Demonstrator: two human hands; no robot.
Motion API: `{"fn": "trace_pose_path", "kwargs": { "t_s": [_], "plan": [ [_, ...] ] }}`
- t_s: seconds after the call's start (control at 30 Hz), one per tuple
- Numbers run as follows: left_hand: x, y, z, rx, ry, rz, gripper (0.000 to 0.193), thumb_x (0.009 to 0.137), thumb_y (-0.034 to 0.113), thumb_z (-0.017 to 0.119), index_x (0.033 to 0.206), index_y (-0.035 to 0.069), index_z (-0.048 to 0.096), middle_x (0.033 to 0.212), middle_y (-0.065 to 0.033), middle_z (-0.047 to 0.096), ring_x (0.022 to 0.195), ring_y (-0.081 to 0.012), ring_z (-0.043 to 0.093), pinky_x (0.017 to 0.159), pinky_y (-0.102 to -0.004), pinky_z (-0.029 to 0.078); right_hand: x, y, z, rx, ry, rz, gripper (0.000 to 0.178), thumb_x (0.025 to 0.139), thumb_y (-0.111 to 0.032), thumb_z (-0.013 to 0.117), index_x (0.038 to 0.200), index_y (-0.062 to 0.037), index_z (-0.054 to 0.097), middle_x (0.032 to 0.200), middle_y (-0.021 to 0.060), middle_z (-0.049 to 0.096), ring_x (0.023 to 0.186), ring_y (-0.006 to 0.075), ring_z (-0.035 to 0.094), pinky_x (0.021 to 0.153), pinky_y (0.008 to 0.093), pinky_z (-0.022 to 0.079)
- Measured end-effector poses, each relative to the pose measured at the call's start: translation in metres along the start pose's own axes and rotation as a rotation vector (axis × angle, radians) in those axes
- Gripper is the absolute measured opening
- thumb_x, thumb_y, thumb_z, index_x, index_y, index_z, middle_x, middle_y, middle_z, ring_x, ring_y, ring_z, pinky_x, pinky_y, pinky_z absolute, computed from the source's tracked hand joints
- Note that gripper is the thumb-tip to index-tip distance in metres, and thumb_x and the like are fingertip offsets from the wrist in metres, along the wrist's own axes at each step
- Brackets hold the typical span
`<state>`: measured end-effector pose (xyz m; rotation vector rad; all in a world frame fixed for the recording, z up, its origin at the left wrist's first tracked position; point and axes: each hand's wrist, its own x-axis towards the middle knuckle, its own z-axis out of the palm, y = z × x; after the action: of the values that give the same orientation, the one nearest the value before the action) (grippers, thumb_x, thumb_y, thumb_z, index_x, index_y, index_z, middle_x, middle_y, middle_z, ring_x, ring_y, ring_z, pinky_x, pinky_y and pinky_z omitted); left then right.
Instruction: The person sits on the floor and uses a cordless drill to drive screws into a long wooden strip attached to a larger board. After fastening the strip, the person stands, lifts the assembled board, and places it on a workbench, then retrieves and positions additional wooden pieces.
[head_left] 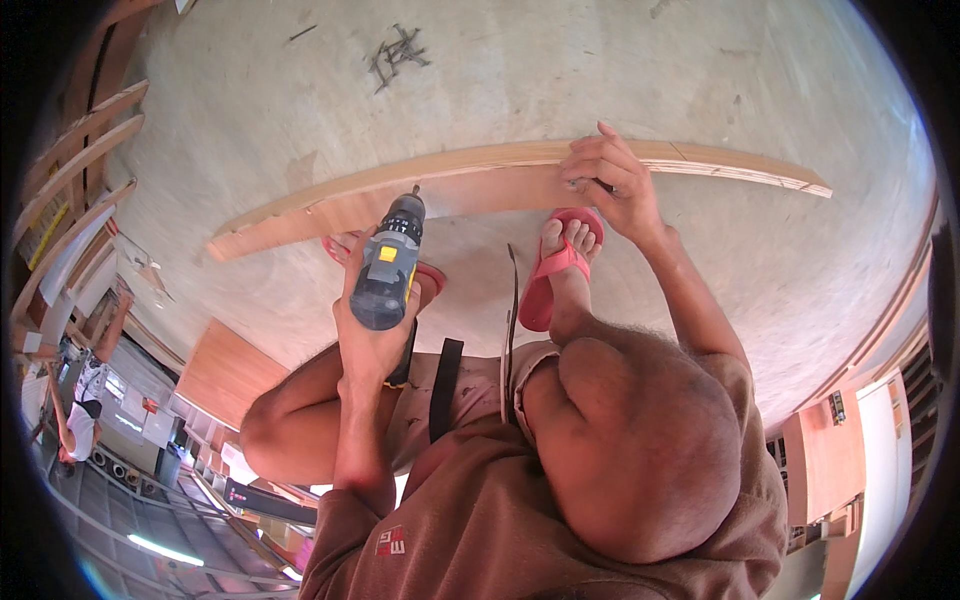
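I squat over a long, narrow wooden plank assembly point(480, 180) lying on the concrete floor. My left hand point(368, 335) grips a grey and black cordless drill point(390, 265) with yellow marks, its tip pressed to the plank's near face around the middle. My right hand point(612, 180) rests on the plank's top edge further right, fingers curled over it. My right foot in a pink sandal point(553, 270) stands just below that hand. The other pink sandal point(430, 275) is partly hidden behind the drill.
A small heap of dark screws point(398, 52) lies on the floor beyond the plank. Wooden frames point(85, 150) lean at the left. A brown board point(225, 370) lies near my left knee. Another person point(75, 420) stands far off at the left edge.
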<state>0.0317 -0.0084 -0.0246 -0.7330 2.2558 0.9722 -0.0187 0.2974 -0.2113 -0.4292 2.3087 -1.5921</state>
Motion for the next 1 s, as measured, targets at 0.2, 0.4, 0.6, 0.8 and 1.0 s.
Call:
{"fn": "trace_pose_path", "kwargs": {
  "t_s": [0.2, 0.4, 0.6, 0.8, 1.0],
  "plan": [
    [-0.008, 0.025, 0.000, 0.070, -0.075, 0.016, 0.071, 0.085, 0.005, 0.074, 0.150, 0.005, 0.047, 0.113, -0.0197, 0.073, 0.104, -0.0254, 0.072, 0.091, -0.0341, 0.054, -0.001, 0.003, 0.007, -0.091, 0.124, -0.095, 0.025, 0.071, -0.002, 0.079, 0.094, -0.0124, 0.078, 0.091, 0.0037, 0.058, 0.094, 0.0260, 0.059, 0.109, 0.0512, 0.049],
    [-0.022, 0.061, 0.012, 0.021, -0.280, 0.124, 0.073, 0.084, 0.003, 0.077, 0.150, 0.003, 0.047, 0.120, -0.0140, 0.072, 0.108, -0.0135, 0.066, 0.097, -0.0321, 0.052, -0.004, 0.011, 0.013, -0.118, 0.153, -0.198, 0.025, 0.069, -0.006, 0.081, 0.093, -0.0125, 0.077, 0.090, 0.0043, 0.057, 0.092, 0.0267, 0.059, 0.105, 0.0478, 0.053],
    [-0.022, 0.082, 0.034, 0.067, -0.366, 0.178, 0.073, 0.083, 0.001, 0.078, 0.149, 0.005, 0.048, 0.123, -0.0141, 0.072, 0.109, -0.0150, 0.068, 0.095, -0.0319, 0.053, -0.003, 0.018, 0.018, -0.133, 0.189, -0.265, 0.026, 0.068, -0.007, 0.078, 0.093, -0.0123, 0.074, 0.090, 0.0055, 0.057, 0.093, 0.0281, 0.061, 0.103, 0.0446, 0.054],
    [-0.021, 0.097, 0.038, 0.139, -0.363, 0.191, 0.069, 0.084, 0.002, 0.077, 0.147, 0.003, 0.049, 0.121, -0.0150, 0.072, 0.109, -0.0172, 0.070, 0.095, -0.0329, 0.054, -0.007, 0.023, 0.021, -0.139, 0.226, -0.275, 0.026, 0.066, -0.003, 0.075, 0.091, -0.0115, 0.074, 0.089, 0.0016, 0.059, 0.091, 0.0244, 0.063, 0.104, 0.0453, 0.055],
    [-0.019, 0.112, 0.046, 0.194, -0.356, 0.195, 0.066, 0.085, 0.002, 0.077, 0.145, 0.003, 0.051, 0.119, -0.0146, 0.073, 0.107, -0.0176, 0.071, 0.094, -0.0333, 0.054, -0.010, 0.022, 0.016, -0.078, 0.206, -0.285, 0.022, 0.069, -0.006, 0.074, 0.090, -0.0109, 0.070, 0.093, 0.0017, 0.060, 0.101, 0.0260, 0.062, 0.103, 0.0425, 0.053]
  ]
}}
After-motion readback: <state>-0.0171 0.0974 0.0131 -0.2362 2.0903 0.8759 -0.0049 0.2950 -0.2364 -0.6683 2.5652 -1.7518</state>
